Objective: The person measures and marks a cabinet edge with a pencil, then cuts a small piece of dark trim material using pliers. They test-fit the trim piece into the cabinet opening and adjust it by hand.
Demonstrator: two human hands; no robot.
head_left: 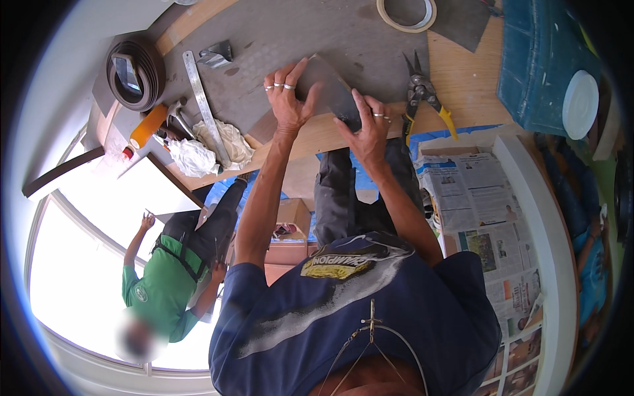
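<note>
A smooth dark grey rectangular piece of sheet [332, 91] lies between my two hands, tilted, near the front edge of the workbench. My left hand [288, 99], with rings on it, grips its left side, fingers along the edge and thumb on the face. At the lower right corner my right hand [370, 125] pinches it, thumb and fingers on its edge. Under it spreads a larger grey-brown sheet [277, 33] with darker stains. Yellow-handled snips [421, 89] lie just right of my right hand, jaws pointing away.
A metal ruler [201, 92], white cloth [239, 146], hammer [177, 113] and coiled brown strip [155, 72] with a phone [125, 74] lie left. Tape [432, 14] and a teal container [538, 72] stand right. A person in green [162, 290] is at left; newspapers [469, 185] cover a surface right.
</note>
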